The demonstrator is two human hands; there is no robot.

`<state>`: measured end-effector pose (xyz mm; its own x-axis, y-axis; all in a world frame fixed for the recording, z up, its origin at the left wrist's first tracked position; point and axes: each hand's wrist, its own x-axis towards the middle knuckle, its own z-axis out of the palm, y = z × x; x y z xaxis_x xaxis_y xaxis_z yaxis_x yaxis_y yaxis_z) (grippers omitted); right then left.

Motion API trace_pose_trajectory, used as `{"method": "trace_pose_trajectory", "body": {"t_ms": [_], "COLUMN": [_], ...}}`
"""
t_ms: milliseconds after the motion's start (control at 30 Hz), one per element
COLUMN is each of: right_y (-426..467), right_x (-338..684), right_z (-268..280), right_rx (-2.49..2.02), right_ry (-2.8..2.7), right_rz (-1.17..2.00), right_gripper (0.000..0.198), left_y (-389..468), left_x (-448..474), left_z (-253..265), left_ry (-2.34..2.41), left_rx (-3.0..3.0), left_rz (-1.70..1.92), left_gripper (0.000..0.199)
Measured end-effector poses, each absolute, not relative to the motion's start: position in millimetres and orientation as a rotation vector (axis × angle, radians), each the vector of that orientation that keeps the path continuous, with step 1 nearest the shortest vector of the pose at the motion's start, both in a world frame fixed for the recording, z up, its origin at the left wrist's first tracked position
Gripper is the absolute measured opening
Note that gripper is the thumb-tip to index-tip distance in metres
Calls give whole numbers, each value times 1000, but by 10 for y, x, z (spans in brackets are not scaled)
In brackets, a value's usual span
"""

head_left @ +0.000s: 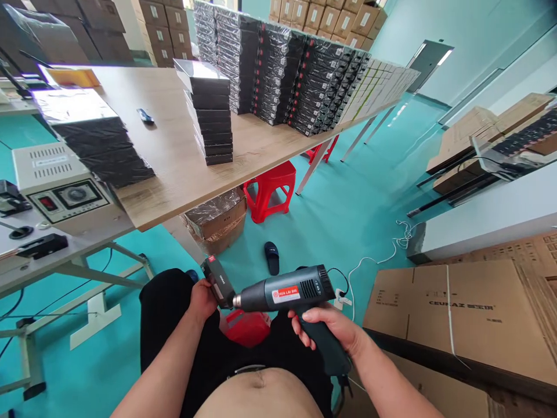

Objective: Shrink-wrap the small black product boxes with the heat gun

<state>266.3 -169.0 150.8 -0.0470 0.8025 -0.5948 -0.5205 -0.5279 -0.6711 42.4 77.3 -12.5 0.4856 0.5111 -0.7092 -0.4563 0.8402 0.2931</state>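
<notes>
My right hand (324,328) is wrapped round the grip of a dark heat gun (261,295) with a red and white label. Its metal nozzle points left, right beside the lower end of a small black box (218,281). I cannot tell whether nozzle and box touch. My left hand (203,299) is closed on that box, holding it tilted above my lap; part of the box is hidden behind the fingers. A red stool (248,328) shows between my legs.
Ahead, a wooden table (174,191) bears a stack of black boxes (213,122), a wrapped stack (104,145) and tall wrapped rows (278,75). A control unit (65,186) stands left. Cartons (439,313) fill the right. A red stool (272,188) and slipper (272,258) are on the floor.
</notes>
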Motion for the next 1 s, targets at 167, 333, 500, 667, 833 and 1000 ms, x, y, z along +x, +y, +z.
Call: {"method": "trace_pose_trajectory", "body": {"t_ms": [167, 333, 500, 667, 833, 1000], "right_y": [-1623, -1091, -851, -1153, -1222, -990], "right_x": [2875, 2787, 2535, 2668, 2629, 2274], "right_z": [1500, 1422, 1578, 1716, 1634, 1581], "right_rx": [-1358, -1354, -1241, -1312, -1382, -1198], "right_ry": [-377, -280, -461, -796, -451, -326], "right_rz": [1720, 1486, 1652, 1967, 1628, 1539], "right_gripper": [30, 27, 29, 25, 30, 33], "left_y": [718, 648, 693, 681, 630, 625], "left_x": [381, 376, 341, 308, 374, 412], "left_z": [46, 187, 141, 153, 173, 184], "left_ry": [564, 554, 707, 667, 768, 796], "left_rx": [160, 116, 82, 100, 49, 100], "left_rz": [253, 262, 341, 522, 398, 365], "left_gripper": [55, 66, 60, 51, 47, 39]}}
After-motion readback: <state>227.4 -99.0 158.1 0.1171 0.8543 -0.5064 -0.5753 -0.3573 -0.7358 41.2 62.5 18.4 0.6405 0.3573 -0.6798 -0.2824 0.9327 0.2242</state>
